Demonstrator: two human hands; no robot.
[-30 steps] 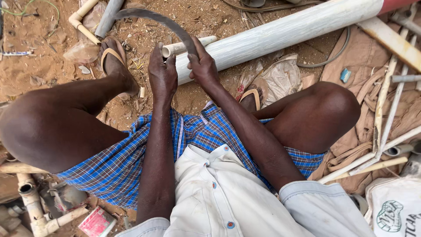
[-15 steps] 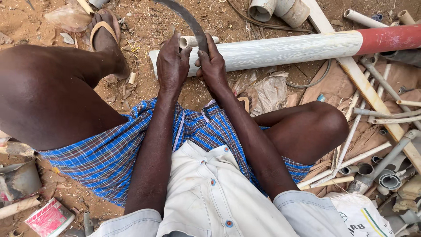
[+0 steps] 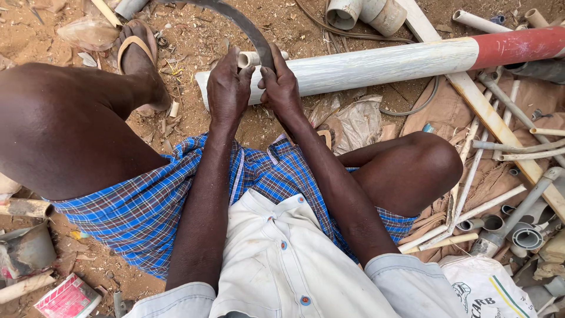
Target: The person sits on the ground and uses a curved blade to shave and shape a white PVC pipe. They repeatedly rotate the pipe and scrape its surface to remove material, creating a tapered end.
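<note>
Head view: left hand (image 3: 228, 88) closed around short cream pipe piece (image 3: 247, 59); right hand (image 3: 281, 88) gripping curved dark blade (image 3: 235, 20) laid across it, just before large white pipe (image 3: 376, 63) on dirt.

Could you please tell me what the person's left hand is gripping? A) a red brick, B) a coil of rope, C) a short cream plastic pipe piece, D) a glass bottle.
C: the left hand is wrapped round a short cream plastic pipe piece, while the right hand holds a curved dark metal blade against it.
</note>
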